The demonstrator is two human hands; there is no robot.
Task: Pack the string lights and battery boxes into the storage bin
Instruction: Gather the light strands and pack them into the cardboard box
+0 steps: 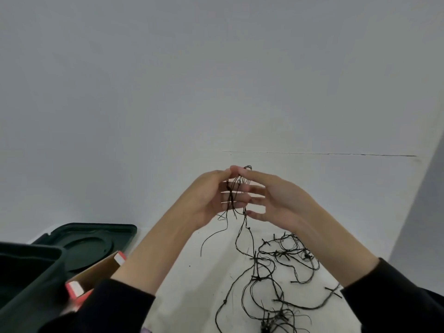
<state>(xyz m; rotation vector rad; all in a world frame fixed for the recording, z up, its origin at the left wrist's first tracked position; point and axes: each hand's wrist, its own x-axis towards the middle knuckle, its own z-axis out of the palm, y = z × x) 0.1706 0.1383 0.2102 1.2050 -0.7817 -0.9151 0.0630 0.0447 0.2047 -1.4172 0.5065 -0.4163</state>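
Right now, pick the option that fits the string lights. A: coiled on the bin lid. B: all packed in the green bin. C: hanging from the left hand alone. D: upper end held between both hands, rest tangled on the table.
D: the left hand and right hand pinch the string lights at the top while the tangle lies on the table, outside the storage bin.

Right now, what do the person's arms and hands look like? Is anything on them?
Both arms wear black long sleeves. The left sleeve and right sleeve end partway up the forearms, which are bare below that. The left hand and right hand are bare too: no gloves, and no ring, watch or bracelet shows.
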